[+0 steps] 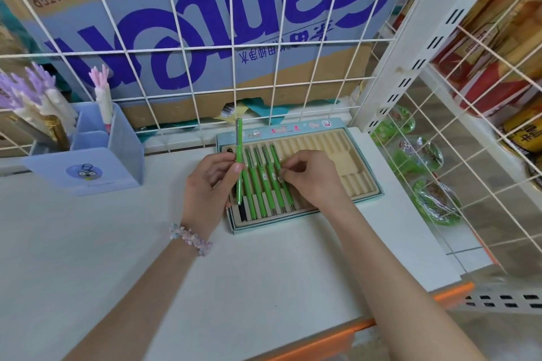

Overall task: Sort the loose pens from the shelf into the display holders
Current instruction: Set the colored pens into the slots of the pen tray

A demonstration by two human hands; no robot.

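Four pens (265, 182): I am seeing them lying in the tray (349, 168) slots.
Left hand (209, 187): pinching one green pen (239, 160) upright over the tray's left edge.
Right hand (311, 177): fingertips pinching the rightmost tray pen.

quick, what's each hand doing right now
Left hand: holds a green pen upright above the pen tray.
Right hand: fingertips pinch the rightmost green pen in the tray.
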